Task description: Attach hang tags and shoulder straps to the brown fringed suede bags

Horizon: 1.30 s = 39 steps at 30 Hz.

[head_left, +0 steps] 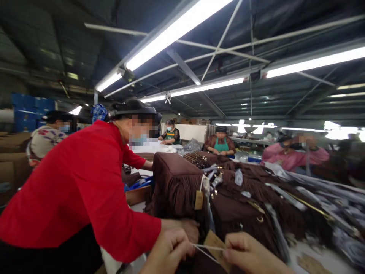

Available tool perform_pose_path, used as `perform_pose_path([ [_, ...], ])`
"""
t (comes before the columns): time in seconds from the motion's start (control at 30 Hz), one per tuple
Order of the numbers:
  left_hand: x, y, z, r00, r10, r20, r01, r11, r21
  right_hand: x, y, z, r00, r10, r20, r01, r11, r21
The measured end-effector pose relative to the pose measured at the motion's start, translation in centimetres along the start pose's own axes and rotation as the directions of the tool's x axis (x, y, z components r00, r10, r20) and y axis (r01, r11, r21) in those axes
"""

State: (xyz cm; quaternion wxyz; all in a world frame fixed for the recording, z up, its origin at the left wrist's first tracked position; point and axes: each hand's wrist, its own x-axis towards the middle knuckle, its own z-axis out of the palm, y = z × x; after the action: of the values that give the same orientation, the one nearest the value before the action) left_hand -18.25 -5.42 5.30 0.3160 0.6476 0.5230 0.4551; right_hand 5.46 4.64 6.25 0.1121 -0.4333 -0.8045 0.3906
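Observation:
At the bottom edge my left hand (168, 253) pinches a thin white string (207, 249). My right hand (251, 255) pinches the other end of that string, beside a tan paper tag (214, 243) that hangs on it. Both hands are closed, just in front of a brown fringed bag (239, 213). A long heap of the same brown fringed bags (176, 179) with tags and metal clasps runs away from me along the table.
A person in a red top (76, 190) leans in close on my left, with one hand (185, 226) near mine on the bags. Several other people work along the table farther off. Cardboard boxes (11, 160) stand far left. Strip lights hang overhead.

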Motion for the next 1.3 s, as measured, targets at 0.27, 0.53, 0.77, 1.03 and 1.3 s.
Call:
perform_pose_path([
  [0.27,0.9,1.0,0.7,0.994,0.064,-0.085,-0.060,0.997,0.048,0.1,0.5,0.8,0.998,0.014,0.057,-0.028,0.968,0.250],
  [0.53,2.1,-0.1,1.5,0.981,-0.063,-0.186,-0.027,0.895,-0.445,0.9,0.4,1.2,0.996,-0.048,0.079,0.019,0.942,0.334],
  [0.77,2.9,0.1,2.7,0.976,-0.192,-0.101,0.069,0.716,-0.695,0.8,0.7,0.5,0.989,-0.035,-0.146,0.101,0.875,0.474],
  [1.03,2.2,-1.9,4.3,0.978,-0.206,0.031,0.195,0.854,-0.483,-0.6,-1.2,0.6,0.959,-0.030,-0.283,0.270,0.409,0.872],
  [1.3,2.3,-3.9,6.4,1.000,-0.003,-0.031,-0.002,0.987,-0.163,-0.1,-0.2,2.0,0.960,0.001,-0.280,0.260,0.366,0.894],
])
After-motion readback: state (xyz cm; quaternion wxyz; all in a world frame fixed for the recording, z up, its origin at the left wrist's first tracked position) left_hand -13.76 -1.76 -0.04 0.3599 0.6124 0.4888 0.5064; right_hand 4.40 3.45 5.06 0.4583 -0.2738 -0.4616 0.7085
